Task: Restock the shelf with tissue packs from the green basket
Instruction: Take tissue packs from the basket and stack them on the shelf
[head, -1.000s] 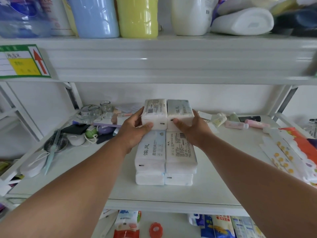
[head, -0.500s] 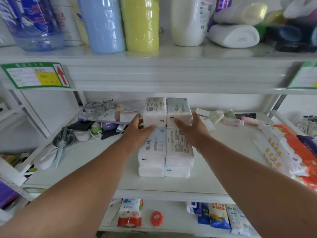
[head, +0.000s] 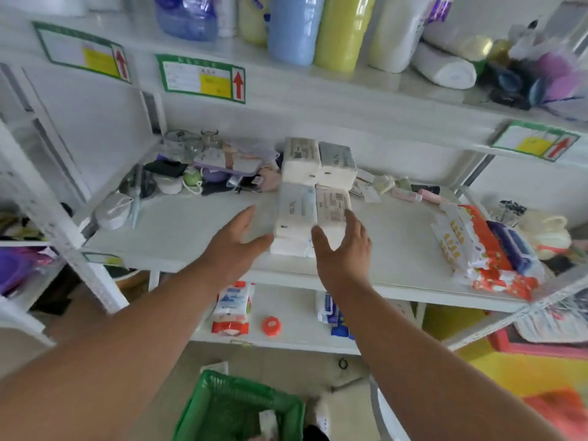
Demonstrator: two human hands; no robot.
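Several white tissue packs (head: 318,192) stand stacked on the middle of the white shelf (head: 191,230), two at the back and more in front. My left hand (head: 237,241) hovers open just left of the stack, holding nothing. My right hand (head: 345,246) is open in front of the stack's right side, fingers spread, covering part of the front packs. The green basket (head: 235,405) sits on the floor below, with a tissue pack (head: 269,423) showing inside it.
Combs, small jars and a purple tray (head: 219,163) clutter the shelf's back left. Red-and-white wipe packs (head: 486,249) lie at the right edge. Tall bottles (head: 318,27) stand on the shelf above. More packs (head: 232,308) lie on the lower shelf.
Both hands have let go of the two back tissue packs and pulled back toward me, open. The view has tilted down, and the green basket now shows.
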